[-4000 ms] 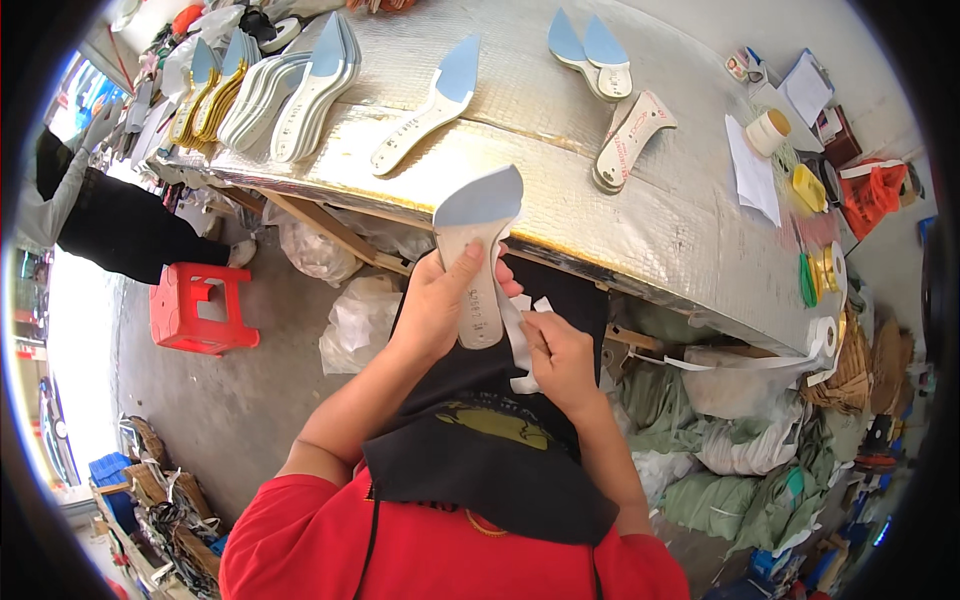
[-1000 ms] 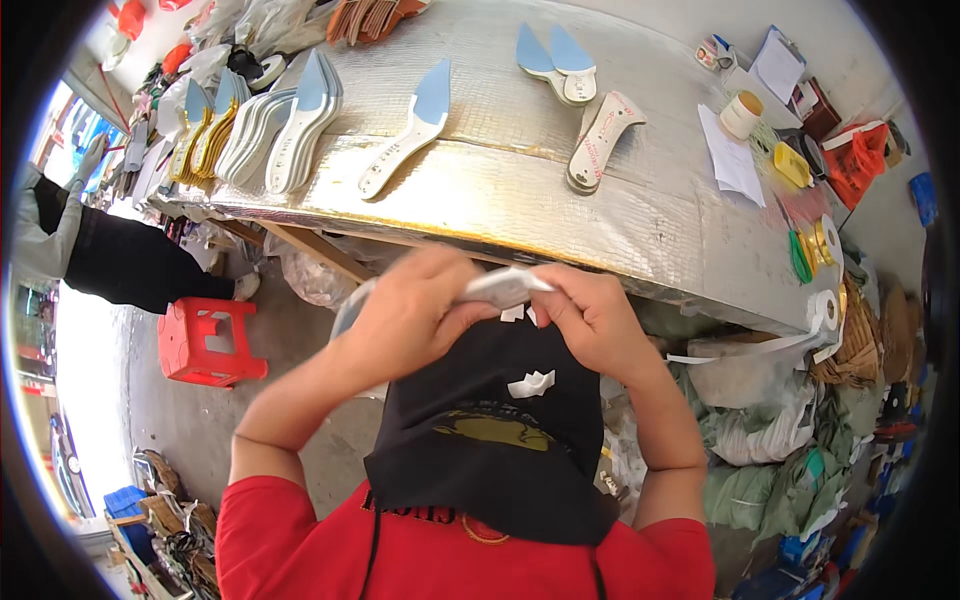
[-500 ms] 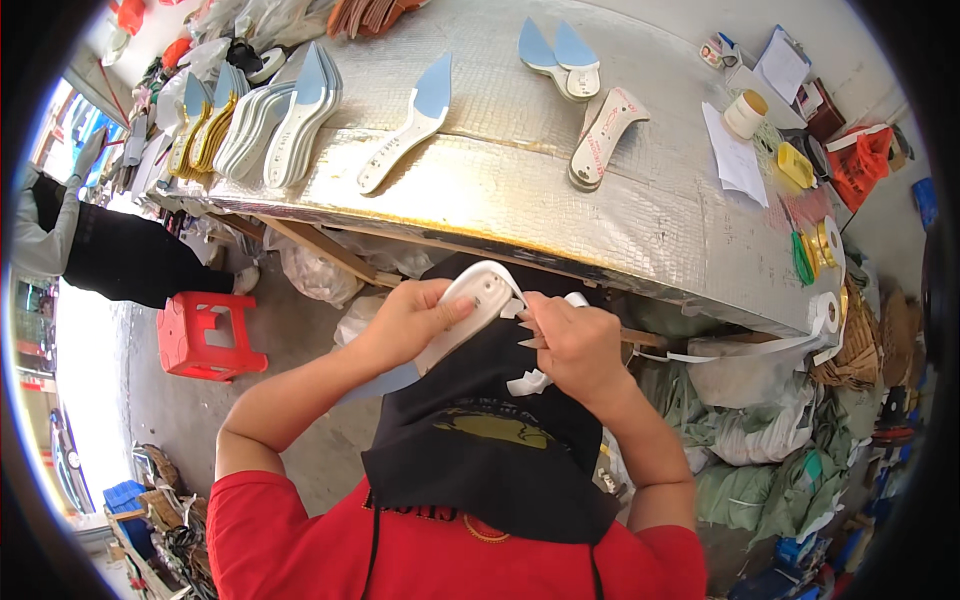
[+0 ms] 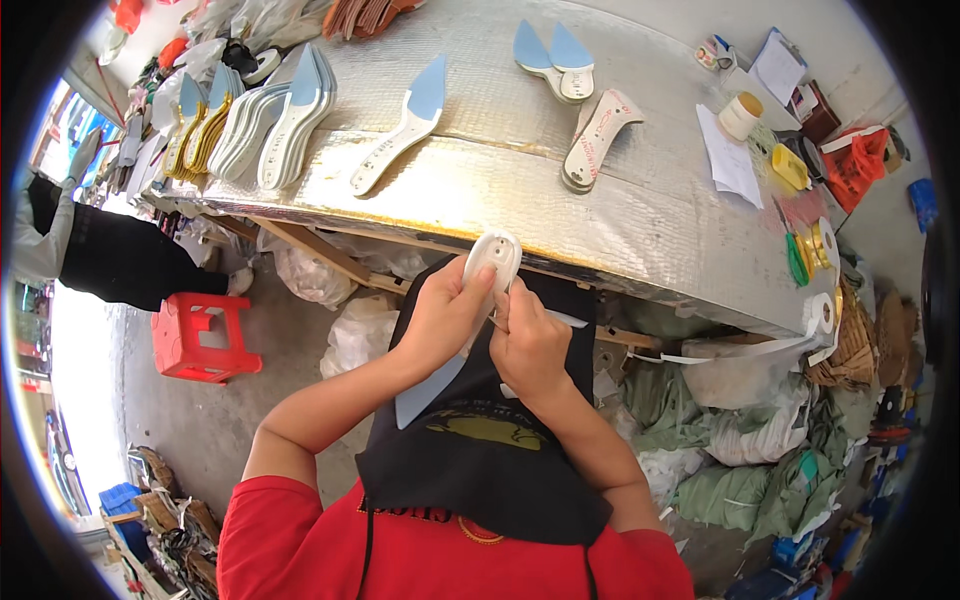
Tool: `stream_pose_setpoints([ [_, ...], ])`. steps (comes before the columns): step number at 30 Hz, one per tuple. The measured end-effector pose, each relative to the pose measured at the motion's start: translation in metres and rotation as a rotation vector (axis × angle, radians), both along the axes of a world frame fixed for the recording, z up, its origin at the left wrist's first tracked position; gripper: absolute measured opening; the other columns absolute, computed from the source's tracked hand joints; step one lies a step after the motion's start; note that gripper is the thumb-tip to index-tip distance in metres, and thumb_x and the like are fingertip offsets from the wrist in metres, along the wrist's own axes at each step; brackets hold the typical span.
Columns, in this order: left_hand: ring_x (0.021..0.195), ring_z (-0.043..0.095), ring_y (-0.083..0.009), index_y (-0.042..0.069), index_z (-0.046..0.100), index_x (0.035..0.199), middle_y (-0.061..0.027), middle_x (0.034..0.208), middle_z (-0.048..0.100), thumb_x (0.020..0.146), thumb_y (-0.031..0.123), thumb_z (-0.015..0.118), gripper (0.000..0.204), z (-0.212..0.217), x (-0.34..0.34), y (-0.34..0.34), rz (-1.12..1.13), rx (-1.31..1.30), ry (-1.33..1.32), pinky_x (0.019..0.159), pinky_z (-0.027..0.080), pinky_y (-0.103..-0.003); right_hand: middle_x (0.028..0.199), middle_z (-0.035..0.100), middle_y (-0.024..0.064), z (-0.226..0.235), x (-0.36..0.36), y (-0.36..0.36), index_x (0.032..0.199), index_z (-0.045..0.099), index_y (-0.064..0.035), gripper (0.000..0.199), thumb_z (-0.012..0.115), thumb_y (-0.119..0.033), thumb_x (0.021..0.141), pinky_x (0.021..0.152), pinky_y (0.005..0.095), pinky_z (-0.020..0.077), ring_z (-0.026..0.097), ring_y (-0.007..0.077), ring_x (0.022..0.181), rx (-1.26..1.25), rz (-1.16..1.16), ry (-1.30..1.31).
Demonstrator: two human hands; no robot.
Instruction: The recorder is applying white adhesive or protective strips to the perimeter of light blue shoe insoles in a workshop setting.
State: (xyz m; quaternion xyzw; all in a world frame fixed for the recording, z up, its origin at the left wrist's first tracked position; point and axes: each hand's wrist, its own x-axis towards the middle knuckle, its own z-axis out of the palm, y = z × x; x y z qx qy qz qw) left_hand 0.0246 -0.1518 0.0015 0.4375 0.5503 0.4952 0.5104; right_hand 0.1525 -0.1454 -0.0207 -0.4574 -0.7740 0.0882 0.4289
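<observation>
Over my black apron, I hold a pointed shoe insole (image 4: 500,250) with its white rounded heel end up. Its blue toe part (image 4: 425,393) points down to the left below my wrist. My left hand (image 4: 447,308) is closed round the insole, thumb flat on the white face. At the right edge of the insole my right hand (image 4: 530,342) is closed in a pinch. A narrow white strip (image 4: 570,320) shows beside its knuckles, and most of it is hidden. The pinched part of the strip is covered by my fingers.
On the silvery worktable (image 4: 480,170) lie stacks of blue-tipped insoles (image 4: 300,125), a single insole (image 4: 400,135) and a patterned pair (image 4: 597,142). Tape rolls (image 4: 820,313) sit at the right corner. A red stool (image 4: 205,335) and another person (image 4: 120,250) are at the left.
My hands have come closer together, and the insole now stands more upright. The right hand has moved left and down along its edge. Its blue toe shows more.
</observation>
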Motion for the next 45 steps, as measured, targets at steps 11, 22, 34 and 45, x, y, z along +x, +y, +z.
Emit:
stream_pose_setpoints([
  [11,0.086,0.053,-0.0094,0.000,0.050,0.122,-0.0041,0.096,0.059,0.100,0.024,0.050,0.033,0.013,0.004,0.017,-0.119,0.077,0.156,0.074,0.047,-0.026,0.055,0.052,0.0093,-0.002,0.015,0.012,0.084,0.060,0.0024,0.024,0.056,-0.018,0.097,0.048,0.0289,0.0404,0.051,0.0152,0.048,-0.454,0.091,0.478],
  [22,0.099,0.064,-0.0275,-0.003,0.055,0.108,-0.0148,0.097,0.064,0.102,0.030,0.043,0.035,0.034,-0.018,0.024,-0.147,-0.215,-0.505,0.086,0.052,-0.038,0.070,0.059,-0.0020,0.009,0.043,0.009,0.090,0.065,-0.0005,0.019,0.054,-0.015,0.096,0.053,0.0217,0.0358,0.044,0.0027,0.058,-0.947,0.293,0.572],
  [34,0.086,0.067,-0.0255,-0.004,0.056,0.103,-0.0149,0.090,0.065,0.099,0.029,0.051,0.034,0.047,-0.019,0.030,-0.050,-0.359,-0.464,0.076,0.056,-0.036,0.069,0.061,-0.0005,0.008,0.036,-0.018,0.098,0.066,0.0036,0.017,0.058,-0.010,0.093,0.055,0.0195,0.0398,0.051,0.0015,0.061,-0.878,0.305,0.625],
  [45,0.073,0.066,-0.0193,-0.002,0.058,0.100,-0.0088,0.082,0.064,0.097,0.033,0.053,0.035,0.057,-0.013,0.029,-0.010,-0.414,-0.366,0.066,0.056,-0.033,0.068,0.061,0.0003,0.002,0.027,-0.023,0.094,0.066,0.0040,0.020,0.057,-0.014,0.094,0.056,0.0200,0.0396,0.051,0.0034,0.062,-1.109,0.395,0.863],
])
